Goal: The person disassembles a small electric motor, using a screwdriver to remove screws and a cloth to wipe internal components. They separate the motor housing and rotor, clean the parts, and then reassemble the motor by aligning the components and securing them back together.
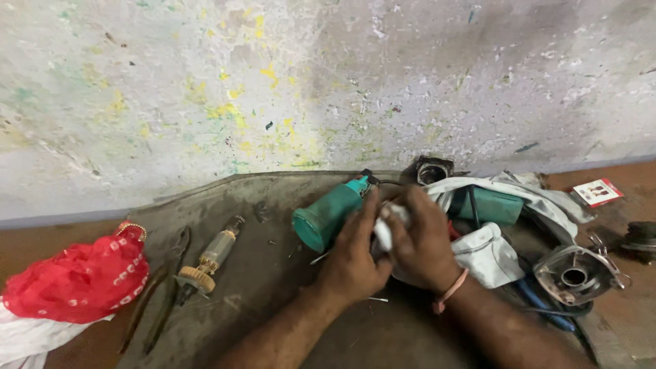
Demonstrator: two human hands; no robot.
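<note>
1. On the grimy mat (pixel 273 328), by the wall: green tool housing (pixel 328 215), touching both hands.
2. Left hand (pixel 352 263) and right hand (pixel 420 242) clenched together on a white rag (pixel 384 232).
3. Likely risk: housing rolling away, since unheld.

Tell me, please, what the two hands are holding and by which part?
Both the left hand and right hand clasp a small white piece between their fingers; which part they grip cannot be told.
</note>
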